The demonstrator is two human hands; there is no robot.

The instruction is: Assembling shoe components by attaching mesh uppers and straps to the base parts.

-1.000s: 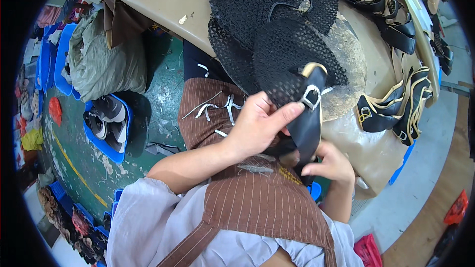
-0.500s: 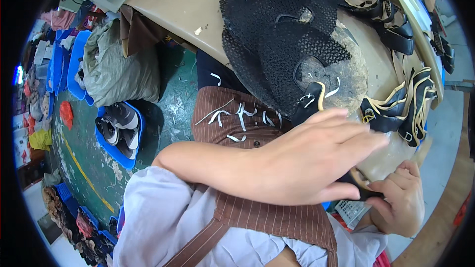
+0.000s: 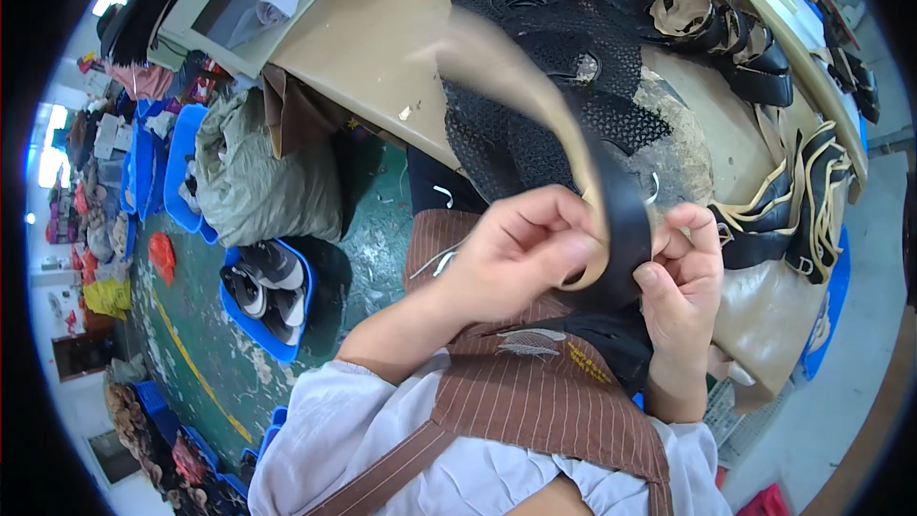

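Two hands, left hand (image 3: 521, 248) and right hand (image 3: 680, 282), each grip closed on one black strap (image 3: 621, 220); mesh pieces (image 3: 564, 124) at 12 o'clock on desk (image 3: 382, 29)

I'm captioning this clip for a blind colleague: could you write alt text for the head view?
Seen from above, a person's left hand and right hand together grip a black strap with a tan underside, its free end blurred. Behind lie black mesh shoe uppers on a tan workbench; a blue bin of shoes sits on the green floor.

A shoe-making workshop: black mesh shoe uppers (image 3: 564, 105) piled on a workbench (image 3: 382, 48), blue bins (image 3: 272, 311) of shoes on the floor at left.
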